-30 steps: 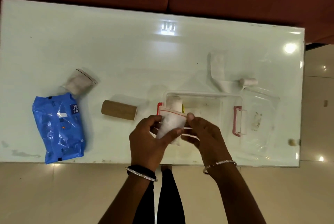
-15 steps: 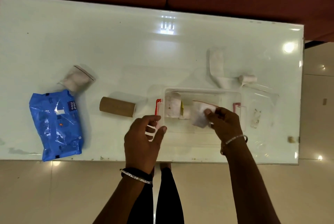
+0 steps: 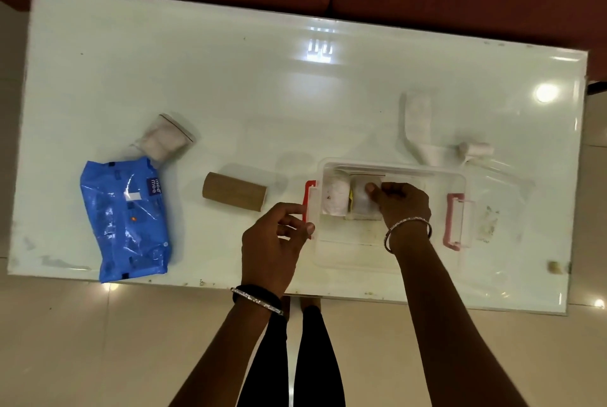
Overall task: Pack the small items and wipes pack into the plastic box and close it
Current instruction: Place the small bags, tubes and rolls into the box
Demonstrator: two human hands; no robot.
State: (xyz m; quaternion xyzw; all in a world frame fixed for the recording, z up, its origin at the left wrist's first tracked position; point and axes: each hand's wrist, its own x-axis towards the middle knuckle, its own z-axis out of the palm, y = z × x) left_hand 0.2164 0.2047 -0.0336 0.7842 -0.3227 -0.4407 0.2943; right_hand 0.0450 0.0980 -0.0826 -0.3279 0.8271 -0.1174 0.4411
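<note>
A clear plastic box point(image 3: 354, 252) with a red clip on its left end and a pink one on its right sits open near the table's front edge. Inside it lie a white roll point(image 3: 335, 198) and a small white pouch point(image 3: 363, 199). My right hand point(image 3: 402, 204) is inside the box, fingers pressing on that pouch. My left hand point(image 3: 274, 239) rests at the box's left end by the red clip point(image 3: 309, 196), fingers loosely curled, holding nothing. A blue wipes pack point(image 3: 126, 219), a zip bag of white pads point(image 3: 164, 139) and a cardboard tube point(image 3: 234, 191) lie to the left.
The clear lid point(image 3: 496, 209) lies right of the box. Behind the box are a white folded piece point(image 3: 418, 130) and a small white roll point(image 3: 476, 149). A tiny object point(image 3: 554, 266) sits at the table's right front corner. A red sofa borders the far edge.
My right hand carried the white pouch from in front of the box into it and set it beside the white roll. My left hand let go and moved to the red clip.
</note>
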